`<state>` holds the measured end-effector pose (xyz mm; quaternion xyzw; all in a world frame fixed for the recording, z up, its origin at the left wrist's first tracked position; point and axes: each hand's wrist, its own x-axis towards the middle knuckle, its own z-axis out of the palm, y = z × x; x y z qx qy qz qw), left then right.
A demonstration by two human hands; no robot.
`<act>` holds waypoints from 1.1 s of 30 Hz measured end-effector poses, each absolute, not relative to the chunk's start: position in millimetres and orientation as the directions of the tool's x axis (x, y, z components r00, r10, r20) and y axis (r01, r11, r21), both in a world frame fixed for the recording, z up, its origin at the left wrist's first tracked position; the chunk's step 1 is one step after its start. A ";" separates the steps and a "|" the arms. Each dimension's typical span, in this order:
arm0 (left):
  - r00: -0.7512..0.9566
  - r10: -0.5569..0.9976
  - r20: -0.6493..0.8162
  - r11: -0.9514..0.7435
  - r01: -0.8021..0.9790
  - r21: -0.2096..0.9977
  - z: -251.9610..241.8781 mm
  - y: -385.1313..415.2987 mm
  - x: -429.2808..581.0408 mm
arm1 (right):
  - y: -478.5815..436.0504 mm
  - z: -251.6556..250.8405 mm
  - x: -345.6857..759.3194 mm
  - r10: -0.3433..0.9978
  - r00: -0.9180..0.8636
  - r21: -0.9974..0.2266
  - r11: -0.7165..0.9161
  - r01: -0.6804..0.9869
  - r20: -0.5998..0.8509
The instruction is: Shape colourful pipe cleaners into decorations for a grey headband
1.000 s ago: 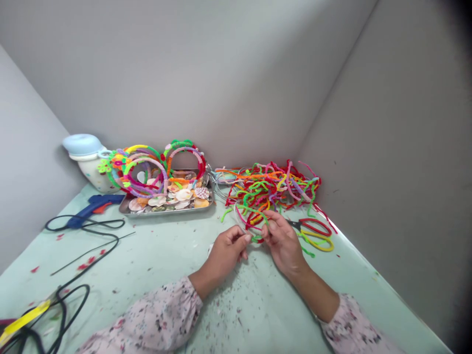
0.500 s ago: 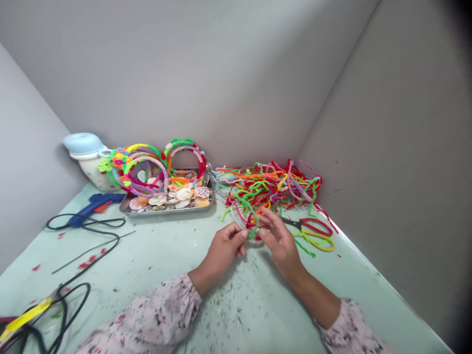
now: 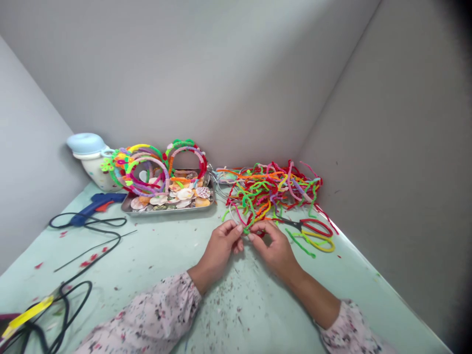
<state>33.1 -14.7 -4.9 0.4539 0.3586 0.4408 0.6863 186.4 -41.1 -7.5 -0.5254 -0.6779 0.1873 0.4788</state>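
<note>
My left hand (image 3: 217, 250) is closed in a pinch, thumb against fingers, on a green pipe cleaner (image 3: 247, 230) and what looks like a thin pale hoop (image 3: 231, 212). Opposite it, my right hand (image 3: 277, 250) pinches the same green pipe cleaner, its thumb and fingertips close to the left thumb. Fingers cover much of the work, and its far side blends into the heap of coloured pipe cleaners (image 3: 275, 187) just beyond. Scissors (image 3: 319, 235) with red and yellow handles lie right of my right hand, beside loose green pipe cleaners (image 3: 300, 243).
At the back left, a metal tray (image 3: 169, 211) holds shells (image 3: 184, 194) and several pipe-cleaner-wrapped hoops (image 3: 147, 160). Left of it are a cup with a blue lid (image 3: 90, 157) and a blue glue gun (image 3: 90, 206). A black cord (image 3: 110, 250) crosses the left side. Grey walls enclose the table.
My right hand's raised, spread fingers have come down and closed into a pinch on the green pipe cleaner. My left hand keeps its grip nearly in place.
</note>
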 end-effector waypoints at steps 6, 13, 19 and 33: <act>0.381 0.920 -0.093 0.202 -0.255 0.946 -8.9 -13.5 32.6 | -41.4 -7.0 186.4 0.886 -0.023 -0.752 0.406 0.519 0.462; 0.369 0.922 -0.117 0.229 -0.276 0.933 -6.4 -13.0 32.5 | -41.9 -6.6 185.5 0.893 -0.029 -0.763 0.400 0.509 0.449; 0.363 0.925 -0.117 0.248 -0.340 0.907 -1.2 -14.6 31.8 | -42.7 -6.9 185.1 0.905 -0.040 -0.786 0.390 0.480 0.424; 0.388 0.916 -0.098 0.174 -0.166 0.971 -5.1 -15.3 31.9 | -43.3 -0.7 186.5 0.905 0.016 -0.797 0.366 0.481 0.425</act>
